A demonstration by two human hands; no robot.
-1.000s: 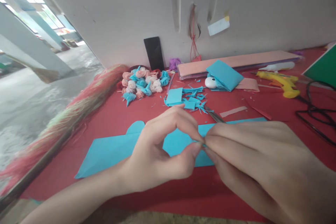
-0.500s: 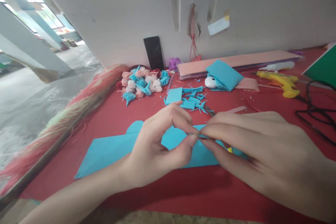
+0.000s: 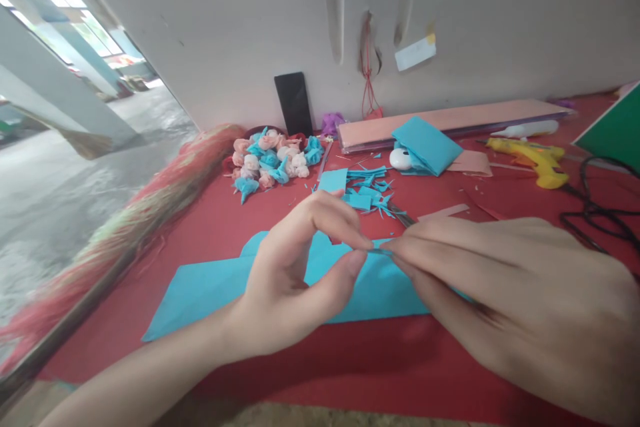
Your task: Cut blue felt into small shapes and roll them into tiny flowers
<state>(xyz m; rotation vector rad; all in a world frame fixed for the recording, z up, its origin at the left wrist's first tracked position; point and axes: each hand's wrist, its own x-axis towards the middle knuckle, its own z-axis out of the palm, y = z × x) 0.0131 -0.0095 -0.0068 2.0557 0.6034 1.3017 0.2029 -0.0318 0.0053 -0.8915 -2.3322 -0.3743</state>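
Between my two hands stretches a small twisted bit of blue crepe paper [image 3: 383,251]. My left hand [image 3: 300,280] pinches one end with thumb and forefinger. The other end sits in the fingertips of my right hand [image 3: 515,287], whose back faces up and hides part of the piece. Beneath both hands lies a long blue crepe paper sheet [image 3: 205,293] with a rounded upper edge. Just beyond it are blue paper scraps [image 3: 367,197] and partly hidden scissors [image 3: 403,215].
Paper roses [image 3: 270,157] in blue, pink and white are heaped back left. A phone [image 3: 293,103] leans on the wall. At right are a yellow glue gun [image 3: 537,159] with a black cord [image 3: 590,203], folded blue paper [image 3: 427,145] and a long pink pack [image 3: 440,121].
My hands have drawn slightly apart, so a little more of the blue piece shows between them. My right hand has shifted a bit right; the table things stay put.
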